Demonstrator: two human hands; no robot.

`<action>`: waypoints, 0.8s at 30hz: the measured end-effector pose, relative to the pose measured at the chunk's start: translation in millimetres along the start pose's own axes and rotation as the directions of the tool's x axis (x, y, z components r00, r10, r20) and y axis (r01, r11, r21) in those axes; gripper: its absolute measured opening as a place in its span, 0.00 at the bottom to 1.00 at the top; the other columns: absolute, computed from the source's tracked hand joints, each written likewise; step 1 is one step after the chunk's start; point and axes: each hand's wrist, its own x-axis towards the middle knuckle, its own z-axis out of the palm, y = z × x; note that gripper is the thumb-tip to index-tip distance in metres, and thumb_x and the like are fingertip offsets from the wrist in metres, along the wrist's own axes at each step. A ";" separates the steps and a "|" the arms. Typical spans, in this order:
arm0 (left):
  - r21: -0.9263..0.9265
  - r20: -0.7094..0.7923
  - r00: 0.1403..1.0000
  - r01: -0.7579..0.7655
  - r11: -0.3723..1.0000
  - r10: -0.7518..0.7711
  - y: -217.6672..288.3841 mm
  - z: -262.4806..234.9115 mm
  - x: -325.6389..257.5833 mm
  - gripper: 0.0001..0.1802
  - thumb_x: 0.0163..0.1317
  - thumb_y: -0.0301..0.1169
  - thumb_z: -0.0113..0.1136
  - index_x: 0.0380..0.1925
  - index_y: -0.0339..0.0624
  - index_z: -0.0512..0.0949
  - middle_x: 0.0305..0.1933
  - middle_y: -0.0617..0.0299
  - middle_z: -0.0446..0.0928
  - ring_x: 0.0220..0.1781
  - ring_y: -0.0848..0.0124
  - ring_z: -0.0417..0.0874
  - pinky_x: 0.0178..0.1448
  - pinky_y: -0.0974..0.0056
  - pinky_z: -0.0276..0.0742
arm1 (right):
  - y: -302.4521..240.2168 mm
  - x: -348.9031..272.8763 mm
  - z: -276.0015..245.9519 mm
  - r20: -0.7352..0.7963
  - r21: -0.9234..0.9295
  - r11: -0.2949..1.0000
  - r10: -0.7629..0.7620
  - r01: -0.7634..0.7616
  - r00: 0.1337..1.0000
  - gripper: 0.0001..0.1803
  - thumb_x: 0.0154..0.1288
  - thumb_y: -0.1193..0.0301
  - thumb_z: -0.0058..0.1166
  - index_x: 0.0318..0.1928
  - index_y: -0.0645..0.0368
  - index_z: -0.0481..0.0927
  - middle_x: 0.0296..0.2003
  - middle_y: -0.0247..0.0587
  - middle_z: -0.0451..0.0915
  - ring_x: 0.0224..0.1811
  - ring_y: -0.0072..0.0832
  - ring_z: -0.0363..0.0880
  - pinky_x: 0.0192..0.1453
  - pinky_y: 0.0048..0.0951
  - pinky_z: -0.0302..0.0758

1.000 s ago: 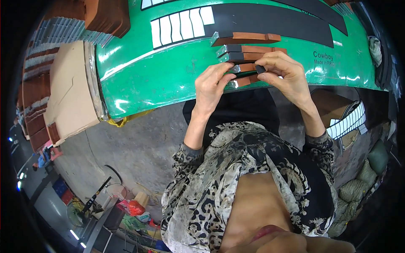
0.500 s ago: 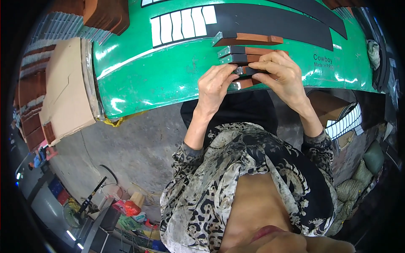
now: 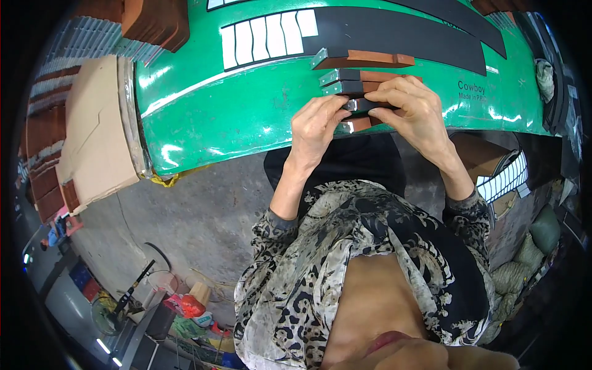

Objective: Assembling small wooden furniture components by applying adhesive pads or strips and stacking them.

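Note:
Over the near edge of the green table, my left hand (image 3: pixel 313 126) pinches the shiny end of a narrow strip between thumb and fingertips. My right hand (image 3: pixel 412 111) has its thumb and fingers closed on the same strip, further right. Between both hands shows the strip's black part (image 3: pixel 362 105); its right portion is hidden by my right hand. Just beyond lie similar strips, brown with black sections and shiny pale ends (image 3: pixel 339 81). Farther off, a separate brown strip (image 3: pixel 370 59) rests alone. Nearer to me, another brown strip (image 3: pixel 357 125) lies partly under my fingers.
Long black flat strips (image 3: pixel 401 37) lie across the back of the green table (image 3: pixel 216 117). On the left are a cardboard sheet (image 3: pixel 98 123) and stacked brown pieces (image 3: pixel 154 24). A dark rolled sheet (image 3: pixel 493 163) sits below the table at right.
Between my hands, black now shows where a bit of brown was visible. Both hands have barely shifted and keep their pinch.

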 end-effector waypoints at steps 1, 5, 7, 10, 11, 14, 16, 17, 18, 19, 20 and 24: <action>-0.002 0.001 1.000 0.003 1.000 -0.003 0.0 -0.2 -0.2 0.13 0.44 0.19 0.67 0.33 0.36 0.79 0.35 0.54 0.81 0.36 0.63 0.83 0.38 0.65 0.78 | -0.2 0.2 -0.1 0.011 -0.003 1.000 0.006 -0.005 1.000 0.13 0.44 0.73 0.65 0.34 0.56 0.84 0.32 0.32 0.80 0.35 0.31 0.76 0.37 0.30 0.74; -0.003 0.003 1.000 0.009 1.000 -0.009 0.3 0.2 0.2 0.13 0.44 0.20 0.67 0.33 0.36 0.79 0.35 0.55 0.81 0.36 0.63 0.83 0.37 0.65 0.78 | 0.5 0.0 -0.8 0.023 0.011 1.000 0.013 -0.013 1.000 0.13 0.44 0.73 0.65 0.34 0.56 0.84 0.32 0.32 0.80 0.34 0.31 0.76 0.37 0.30 0.74; -0.002 0.004 1.000 0.004 1.000 -0.004 0.0 -0.3 0.0 0.13 0.44 0.19 0.67 0.33 0.36 0.79 0.34 0.55 0.81 0.36 0.63 0.82 0.37 0.65 0.78 | 0.4 0.6 -0.8 0.037 0.003 1.000 0.006 -0.006 0.999 0.13 0.44 0.73 0.65 0.34 0.56 0.84 0.32 0.32 0.80 0.34 0.31 0.76 0.37 0.30 0.74; -0.008 -0.001 1.000 0.000 1.000 0.000 0.2 -0.1 0.0 0.13 0.44 0.19 0.67 0.33 0.36 0.79 0.34 0.55 0.81 0.36 0.63 0.82 0.37 0.65 0.78 | -0.2 1.2 -0.9 0.038 0.005 1.000 -0.003 0.003 0.999 0.13 0.44 0.73 0.65 0.34 0.57 0.84 0.32 0.32 0.80 0.34 0.31 0.76 0.36 0.30 0.74; -0.008 -0.001 1.000 -0.001 1.000 0.001 0.0 0.2 0.1 0.13 0.44 0.19 0.67 0.33 0.36 0.79 0.34 0.55 0.81 0.36 0.63 0.82 0.37 0.65 0.78 | 0.0 1.3 -0.9 0.037 0.004 1.000 -0.003 0.003 0.999 0.13 0.44 0.73 0.65 0.34 0.57 0.84 0.32 0.32 0.80 0.34 0.31 0.76 0.36 0.30 0.74; -0.010 -0.003 1.000 -0.003 1.000 0.003 0.0 0.3 0.2 0.13 0.44 0.19 0.67 0.33 0.36 0.79 0.34 0.55 0.81 0.35 0.63 0.82 0.37 0.65 0.78 | 0.5 1.6 -0.6 0.033 -0.001 1.000 -0.005 0.005 0.999 0.12 0.44 0.73 0.64 0.34 0.57 0.84 0.32 0.32 0.80 0.33 0.31 0.76 0.36 0.30 0.74; -0.010 0.000 1.000 0.002 1.000 -0.002 0.1 0.1 0.1 0.13 0.44 0.19 0.67 0.33 0.36 0.79 0.34 0.55 0.81 0.36 0.63 0.82 0.37 0.65 0.78 | 0.5 2.0 -0.6 0.051 -0.005 1.000 -0.002 0.002 0.999 0.12 0.44 0.73 0.64 0.34 0.57 0.84 0.32 0.32 0.80 0.33 0.31 0.76 0.37 0.30 0.74; -0.010 0.000 1.000 0.002 1.000 -0.002 -0.2 0.1 0.0 0.13 0.44 0.19 0.67 0.33 0.36 0.79 0.34 0.55 0.81 0.36 0.63 0.82 0.37 0.65 0.78 | 0.4 2.4 -0.5 0.051 -0.005 1.000 -0.002 0.002 0.999 0.12 0.44 0.73 0.64 0.34 0.57 0.84 0.32 0.32 0.80 0.33 0.31 0.76 0.37 0.30 0.74; -0.009 -0.002 1.000 0.000 1.000 0.000 -0.6 0.4 -0.3 0.13 0.44 0.19 0.67 0.33 0.36 0.79 0.34 0.55 0.81 0.36 0.63 0.82 0.37 0.65 0.78 | 0.1 2.8 -0.5 0.046 -0.004 1.000 -0.007 0.008 0.999 0.12 0.44 0.73 0.64 0.34 0.57 0.84 0.32 0.32 0.80 0.34 0.31 0.76 0.37 0.30 0.74; -0.009 -0.004 1.000 -0.002 1.000 0.002 -0.8 0.4 -0.5 0.13 0.44 0.19 0.67 0.33 0.36 0.79 0.34 0.55 0.81 0.36 0.63 0.82 0.37 0.65 0.78 | -0.1 3.1 -0.5 0.041 -0.003 1.000 -0.013 0.013 0.999 0.12 0.43 0.73 0.65 0.34 0.57 0.84 0.32 0.32 0.80 0.34 0.31 0.77 0.37 0.30 0.74; -0.009 -0.004 1.000 -0.001 1.000 0.001 -0.5 0.1 -0.3 0.13 0.44 0.19 0.67 0.33 0.36 0.79 0.34 0.55 0.81 0.36 0.63 0.82 0.37 0.65 0.78 | -0.1 3.2 -0.5 0.042 -0.003 1.000 -0.013 0.013 0.999 0.12 0.43 0.73 0.65 0.34 0.57 0.84 0.32 0.32 0.80 0.34 0.31 0.77 0.37 0.30 0.74; -0.006 -0.001 1.000 -0.002 1.000 0.002 -0.1 0.5 -0.1 0.13 0.44 0.19 0.67 0.33 0.36 0.79 0.34 0.55 0.81 0.35 0.63 0.82 0.37 0.65 0.78 | 0.5 3.4 -0.6 0.051 -0.003 1.000 -0.012 0.013 0.999 0.12 0.43 0.74 0.65 0.33 0.57 0.84 0.32 0.32 0.80 0.35 0.31 0.77 0.37 0.30 0.74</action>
